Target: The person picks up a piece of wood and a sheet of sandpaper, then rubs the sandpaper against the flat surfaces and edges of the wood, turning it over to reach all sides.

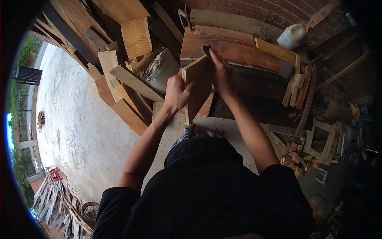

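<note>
A wooden board stands on edge in front of my body, its pale narrow edge turned up. My left hand is closed around the board's near left side. At the board's far end, my right hand grips a small dark block, which looks like a sanding block, close against the top edge. Its fingers partly hide the block. Beyond the board lies a workbench with a reddish-brown plank across it.
A second dark block lies on the bench beside several wood strips. A white bucket stands by the brick wall. Stacked boards and a stuffed sack are on the left. Wood scraps lie at right.
</note>
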`<state>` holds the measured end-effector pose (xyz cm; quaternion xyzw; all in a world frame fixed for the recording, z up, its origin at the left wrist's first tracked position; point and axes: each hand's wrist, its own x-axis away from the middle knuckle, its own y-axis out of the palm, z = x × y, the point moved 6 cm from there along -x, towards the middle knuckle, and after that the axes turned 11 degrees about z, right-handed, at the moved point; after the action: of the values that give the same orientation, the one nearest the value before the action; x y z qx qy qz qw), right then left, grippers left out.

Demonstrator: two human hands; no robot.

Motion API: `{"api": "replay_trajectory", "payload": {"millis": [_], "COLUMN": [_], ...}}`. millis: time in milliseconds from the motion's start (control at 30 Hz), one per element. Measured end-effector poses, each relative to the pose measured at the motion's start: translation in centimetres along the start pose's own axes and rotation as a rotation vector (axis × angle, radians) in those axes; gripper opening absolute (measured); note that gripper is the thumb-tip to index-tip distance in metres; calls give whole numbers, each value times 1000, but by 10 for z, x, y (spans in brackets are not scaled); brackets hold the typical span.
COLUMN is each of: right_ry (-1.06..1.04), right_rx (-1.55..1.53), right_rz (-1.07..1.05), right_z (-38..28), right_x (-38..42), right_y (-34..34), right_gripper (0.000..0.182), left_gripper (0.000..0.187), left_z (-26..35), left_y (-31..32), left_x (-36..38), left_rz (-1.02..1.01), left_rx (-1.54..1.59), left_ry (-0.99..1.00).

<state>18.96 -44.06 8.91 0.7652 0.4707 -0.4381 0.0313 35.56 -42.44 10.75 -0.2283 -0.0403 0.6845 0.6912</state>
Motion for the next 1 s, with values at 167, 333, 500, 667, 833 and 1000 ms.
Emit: {"api": "replay_trajectory", "payload": {"millis": [167, 333, 500, 667, 833, 1000], "right_ry": [73, 253, 34, 167, 40, 80], "right_rx": [11, 0, -70, -67, -112, -57], "right_rz": [-3, -49, -53, -29, -27, -28], "right_z": [-16, 36, -22, 12, 3, -26], "right_x": [-3, -9, -1, -5, 4, 2], "right_y": [5, 23, 11, 23, 20, 14], "right_gripper": [53, 55, 55, 57, 62, 58], "left_gripper": [28, 28, 28, 28, 27, 29], "left_z": [6, -1, -4, 4, -13, -5], "left_y": [-2, 1, -4, -1, -4, -7], "left_x": [-10, -4, -10, -14, -7, -13], "left_rz": [19, 32, -1, 39, 8, 44], "left_rx": [14, -80, 62, -86, -29, 33], "left_ry": [-1, 13, -123, 86, -99, -99]}}
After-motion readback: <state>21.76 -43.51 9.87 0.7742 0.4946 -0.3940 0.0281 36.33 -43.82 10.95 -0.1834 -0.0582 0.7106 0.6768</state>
